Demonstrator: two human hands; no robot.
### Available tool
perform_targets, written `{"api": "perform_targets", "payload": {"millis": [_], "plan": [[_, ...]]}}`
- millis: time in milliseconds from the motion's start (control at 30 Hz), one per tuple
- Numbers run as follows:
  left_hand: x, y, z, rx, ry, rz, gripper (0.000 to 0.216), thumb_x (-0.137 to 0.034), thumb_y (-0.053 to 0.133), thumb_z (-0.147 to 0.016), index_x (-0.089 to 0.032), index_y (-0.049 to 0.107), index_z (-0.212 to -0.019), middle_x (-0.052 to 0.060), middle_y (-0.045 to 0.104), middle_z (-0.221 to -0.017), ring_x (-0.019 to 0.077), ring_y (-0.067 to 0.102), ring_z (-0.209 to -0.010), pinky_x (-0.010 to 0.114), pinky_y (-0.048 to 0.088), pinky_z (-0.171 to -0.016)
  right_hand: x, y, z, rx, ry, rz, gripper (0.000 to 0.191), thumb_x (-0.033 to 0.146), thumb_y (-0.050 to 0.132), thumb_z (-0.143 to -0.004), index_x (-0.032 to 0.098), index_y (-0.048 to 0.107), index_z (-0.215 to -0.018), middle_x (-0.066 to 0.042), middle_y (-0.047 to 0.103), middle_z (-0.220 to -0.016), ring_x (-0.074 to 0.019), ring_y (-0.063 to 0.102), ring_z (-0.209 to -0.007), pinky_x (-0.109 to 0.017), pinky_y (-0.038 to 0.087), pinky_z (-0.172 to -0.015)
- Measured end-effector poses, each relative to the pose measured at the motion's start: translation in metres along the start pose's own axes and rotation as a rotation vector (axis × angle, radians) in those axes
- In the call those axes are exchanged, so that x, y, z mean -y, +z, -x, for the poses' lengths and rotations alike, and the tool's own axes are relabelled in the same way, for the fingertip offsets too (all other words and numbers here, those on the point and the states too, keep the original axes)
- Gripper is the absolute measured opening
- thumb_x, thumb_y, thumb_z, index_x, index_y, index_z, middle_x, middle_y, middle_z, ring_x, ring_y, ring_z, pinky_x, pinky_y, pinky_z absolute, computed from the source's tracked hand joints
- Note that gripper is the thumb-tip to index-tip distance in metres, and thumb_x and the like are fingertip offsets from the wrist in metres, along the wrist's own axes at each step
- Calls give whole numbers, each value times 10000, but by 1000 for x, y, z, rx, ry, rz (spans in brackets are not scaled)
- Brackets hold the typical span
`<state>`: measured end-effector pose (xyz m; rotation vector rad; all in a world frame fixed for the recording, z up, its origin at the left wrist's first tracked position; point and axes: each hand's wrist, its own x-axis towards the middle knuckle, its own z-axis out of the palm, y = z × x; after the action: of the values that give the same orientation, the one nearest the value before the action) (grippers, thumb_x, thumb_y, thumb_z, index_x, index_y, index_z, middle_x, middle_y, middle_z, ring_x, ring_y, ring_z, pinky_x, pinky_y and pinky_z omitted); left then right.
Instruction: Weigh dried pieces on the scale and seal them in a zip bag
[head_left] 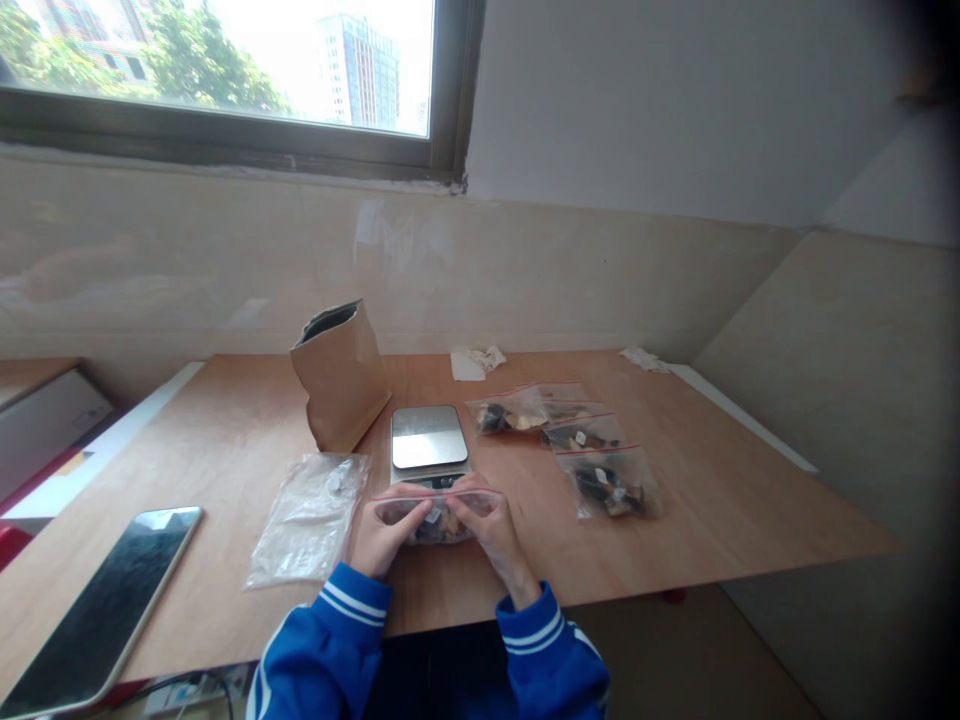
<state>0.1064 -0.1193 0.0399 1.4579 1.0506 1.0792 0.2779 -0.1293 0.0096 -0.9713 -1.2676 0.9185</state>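
Observation:
My left hand (384, 535) and my right hand (491, 528) together grip a small clear zip bag (439, 512) with a red seal strip and dark and tan pieces inside. They hold it just above the wooden table (240, 440), at its near edge, in front of a small digital scale (428, 441) with a bare steel plate. My fingertips pinch along the bag's top strip. Both wrists wear blue sleeves with white stripes.
An open brown paper bag (341, 375) stands left of the scale. A stack of empty clear bags (309, 518) lies left of my hands. Three filled zip bags (577, 445) lie to the right. A phone (105, 605) lies far left. Crumpled tissues (476, 362) sit near the wall.

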Motion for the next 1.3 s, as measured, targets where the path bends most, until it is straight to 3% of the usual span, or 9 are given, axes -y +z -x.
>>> {"api": "perform_targets", "payload": {"millis": [333, 600, 767, 1300], "plan": [[1, 4, 0, -104, 15, -41, 230, -365, 721, -710, -149, 732, -790, 70, 712, -814, 205, 656, -799, 288, 522, -742, 1, 0, 0, -64, -97, 154, 188, 343, 669, -790, 207, 666, -661, -21, 609, -693, -176, 567, -738, -324, 467, -725], [-3, 8, 0, -70, 60, 6, 220, -346, 695, -745, -145, 703, -833, 63, 712, -840, 193, 662, -812, 289, 533, -758, 3, 2, -1, -43, -73, 120, 149, 330, 662, -803, 213, 706, -722, -27, 636, -760, -182, 596, -795, -318, 470, -766], [-7, 10, 1, -55, 88, 2, 229, -350, 697, -744, -141, 701, -839, 65, 721, -834, 193, 666, -819, 298, 537, -777, 2, 4, -1, 9, -35, 68, 160, 338, 661, -800, 212, 736, -862, -49, 662, -869, -196, 612, -873, -326, 491, -813], [-7, 10, 3, -49, 90, -45, 230, -367, 692, -743, -143, 714, -788, 67, 716, -786, 192, 666, -761, 284, 543, -701, 4, 4, 2, 10, -8, 67, 166, 342, 681, -787, 206, 707, -696, -18, 617, -730, -167, 592, -753, -297, 489, -721]]}}
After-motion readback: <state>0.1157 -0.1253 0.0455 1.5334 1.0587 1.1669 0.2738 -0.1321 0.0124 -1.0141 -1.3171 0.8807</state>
